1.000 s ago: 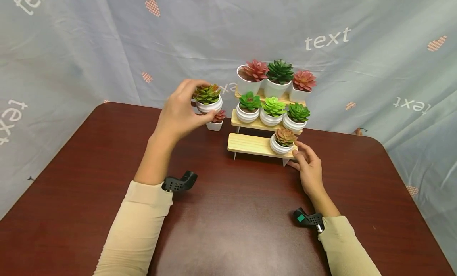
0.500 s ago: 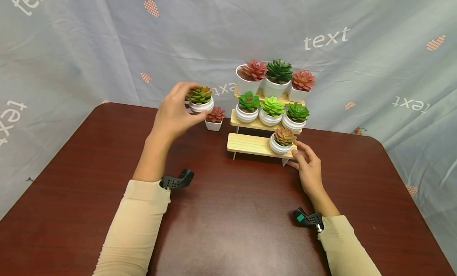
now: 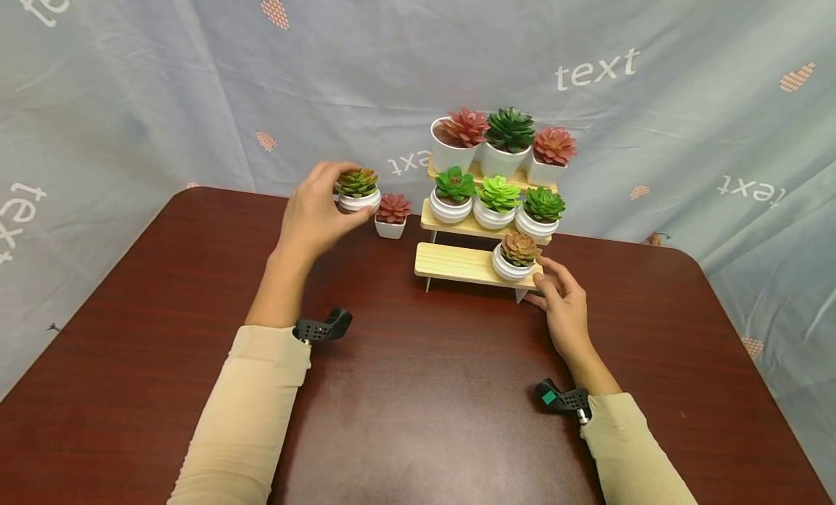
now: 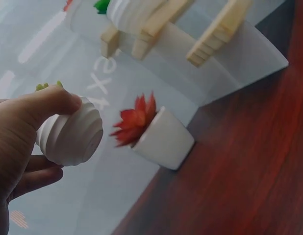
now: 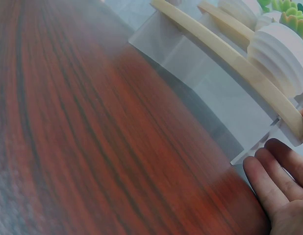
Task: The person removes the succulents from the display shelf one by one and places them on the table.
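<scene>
My left hand (image 3: 310, 215) holds a small potted succulent (image 3: 358, 189) with red-tipped green leaves, thumb on one side of its ribbed white pot (image 4: 73, 134). It is up in the air, left of a red succulent in a square white pot (image 3: 390, 228) on the table. At the right end of a tiered wooden plant stand (image 3: 451, 262), my right hand (image 3: 567, 302) grips the lowest board, thumb at its end and other fingers by the clear leg. A brownish-orange succulent (image 3: 517, 258) sits on that board beside the thumb; the board's left part is bare.
On the middle tier stand three green succulents (image 3: 498, 200) in ribbed white pots. The top tier carries two red ones and a dark green succulent (image 3: 511, 135) between them. A grey printed curtain (image 3: 326, 70) hangs right behind the dark red-brown table (image 3: 418, 389).
My left hand has moved left and slightly down with the potted succulent, away from the stand, uncovering the red succulent behind. My right hand stays at the stand.
</scene>
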The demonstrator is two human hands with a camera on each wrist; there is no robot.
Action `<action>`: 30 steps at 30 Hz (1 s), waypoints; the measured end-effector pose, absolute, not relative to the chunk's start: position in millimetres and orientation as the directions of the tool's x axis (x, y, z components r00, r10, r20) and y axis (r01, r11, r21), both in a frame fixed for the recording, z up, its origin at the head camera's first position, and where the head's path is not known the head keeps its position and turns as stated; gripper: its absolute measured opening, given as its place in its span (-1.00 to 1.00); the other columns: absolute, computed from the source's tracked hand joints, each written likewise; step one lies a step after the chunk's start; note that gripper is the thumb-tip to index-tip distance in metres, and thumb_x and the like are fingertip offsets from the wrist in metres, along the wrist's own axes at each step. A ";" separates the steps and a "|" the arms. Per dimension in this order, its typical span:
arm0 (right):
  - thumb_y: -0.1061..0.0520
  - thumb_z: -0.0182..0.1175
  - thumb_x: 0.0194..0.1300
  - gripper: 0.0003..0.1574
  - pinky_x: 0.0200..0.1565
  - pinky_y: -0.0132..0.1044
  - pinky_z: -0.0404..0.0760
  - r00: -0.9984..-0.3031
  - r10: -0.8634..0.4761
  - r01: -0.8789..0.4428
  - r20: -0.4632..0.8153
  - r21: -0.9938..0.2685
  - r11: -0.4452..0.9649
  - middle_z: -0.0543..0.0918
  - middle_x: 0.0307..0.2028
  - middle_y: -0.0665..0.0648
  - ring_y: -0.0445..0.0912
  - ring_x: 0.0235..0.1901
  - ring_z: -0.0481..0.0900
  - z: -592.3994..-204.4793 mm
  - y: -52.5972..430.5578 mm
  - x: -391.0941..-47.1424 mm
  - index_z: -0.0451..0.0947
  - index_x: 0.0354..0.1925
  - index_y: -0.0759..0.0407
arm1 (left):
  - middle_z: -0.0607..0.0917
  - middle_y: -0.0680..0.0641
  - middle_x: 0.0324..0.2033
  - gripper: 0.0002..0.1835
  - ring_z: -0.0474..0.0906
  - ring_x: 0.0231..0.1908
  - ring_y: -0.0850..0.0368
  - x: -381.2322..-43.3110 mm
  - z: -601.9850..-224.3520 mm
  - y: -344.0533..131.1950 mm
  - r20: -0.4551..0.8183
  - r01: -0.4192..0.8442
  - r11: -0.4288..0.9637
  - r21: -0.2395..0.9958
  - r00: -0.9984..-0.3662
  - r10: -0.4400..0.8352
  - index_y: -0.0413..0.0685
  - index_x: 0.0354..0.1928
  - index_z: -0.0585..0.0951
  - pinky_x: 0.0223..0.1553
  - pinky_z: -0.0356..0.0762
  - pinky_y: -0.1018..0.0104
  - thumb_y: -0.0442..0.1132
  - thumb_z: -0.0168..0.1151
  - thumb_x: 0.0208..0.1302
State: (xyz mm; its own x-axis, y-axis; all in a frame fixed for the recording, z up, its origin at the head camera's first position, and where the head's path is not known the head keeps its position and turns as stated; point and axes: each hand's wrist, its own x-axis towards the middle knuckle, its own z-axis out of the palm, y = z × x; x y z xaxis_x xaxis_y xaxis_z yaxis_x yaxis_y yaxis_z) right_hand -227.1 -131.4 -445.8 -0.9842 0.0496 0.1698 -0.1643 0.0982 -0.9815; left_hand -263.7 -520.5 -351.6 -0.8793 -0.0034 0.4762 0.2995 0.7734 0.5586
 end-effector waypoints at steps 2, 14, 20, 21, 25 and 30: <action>0.19 0.05 0.55 -0.56 -0.16 -0.38 0.74 -0.984 0.050 -0.165 0.171 -0.981 0.105 0.64 -0.22 -0.13 -0.29 -0.15 0.66 -446.0 -131.4 -227.4 0.44 0.32 0.23 | 0.58 -0.13 0.20 -0.35 0.58 0.10 -0.19 -265.5 -356.0 -521.6 0.463 0.286 0.777 0.560 -0.886 -0.007 0.07 0.27 0.54 0.03 0.53 -0.16 -0.06 0.51 0.11; 0.21 0.03 0.54 -0.57 -0.16 -0.38 0.74 -0.983 0.050 -0.171 0.176 -0.980 0.100 0.66 -0.28 -0.14 -0.28 -0.16 0.65 -446.0 -131.5 -228.2 0.45 0.31 0.23 | 0.58 -0.16 0.19 -0.33 0.56 0.14 -0.19 -271.7 -373.2 -524.8 0.444 0.244 0.764 0.598 -0.894 -0.062 0.01 0.28 0.53 0.09 0.50 -0.14 -0.06 0.50 0.10; 0.20 0.03 0.55 -0.56 -0.15 -0.38 0.74 -0.984 0.048 -0.168 0.174 -0.980 0.103 0.65 -0.24 -0.14 -0.28 -0.14 0.65 -446.5 -130.9 -227.7 0.44 0.32 0.23 | 0.58 -0.15 0.20 -0.32 0.56 0.08 -0.15 -272.3 -381.0 -526.6 0.438 0.234 0.740 0.630 -0.895 -0.089 0.02 0.28 0.53 0.04 0.51 -0.10 -0.05 0.53 0.10; 0.20 0.03 0.55 -0.56 -0.15 -0.38 0.74 -0.984 0.047 -0.168 0.173 -0.980 0.104 0.65 -0.24 -0.14 -0.29 -0.14 0.65 -446.6 -130.8 -227.6 0.44 0.32 0.23 | 0.58 -0.15 0.20 -0.32 0.56 0.08 -0.14 -272.4 -382.5 -527.0 0.432 0.230 0.735 0.638 -0.897 -0.095 0.03 0.28 0.53 0.03 0.51 -0.10 -0.04 0.53 0.10; 0.19 0.03 0.55 -0.56 -0.14 -0.38 0.74 -0.984 0.043 -0.169 0.174 -0.980 0.104 0.66 -0.25 -0.14 -0.28 -0.14 0.65 -446.6 -130.9 -227.4 0.44 0.32 0.23 | 0.57 -0.17 0.21 -0.31 0.55 0.07 -0.16 -274.3 -389.4 -529.3 0.411 0.206 0.731 0.650 -0.905 -0.111 0.02 0.29 0.52 0.04 0.51 -0.10 -0.05 0.53 0.10; 0.21 0.02 0.56 -0.57 -0.14 -0.38 0.74 -0.983 0.043 -0.171 0.176 -0.980 0.100 0.65 -0.27 -0.14 -0.28 -0.15 0.65 -446.4 -131.5 -227.5 0.44 0.31 0.24 | 0.55 -0.19 0.23 -0.31 0.54 0.14 -0.19 -276.9 -401.0 -532.5 0.370 0.172 0.742 0.648 -0.923 -0.109 0.01 0.30 0.51 0.12 0.48 -0.14 -0.05 0.51 0.12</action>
State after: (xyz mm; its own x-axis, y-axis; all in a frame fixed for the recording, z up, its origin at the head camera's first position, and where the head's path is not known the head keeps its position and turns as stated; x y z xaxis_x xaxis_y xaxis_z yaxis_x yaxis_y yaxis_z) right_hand -227.5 -131.5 -446.4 -0.9834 0.0430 0.1761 -0.1712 0.0999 -0.9802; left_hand -276.9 -532.5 -401.0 -0.9226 -0.1094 0.3699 0.1720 0.7416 0.6484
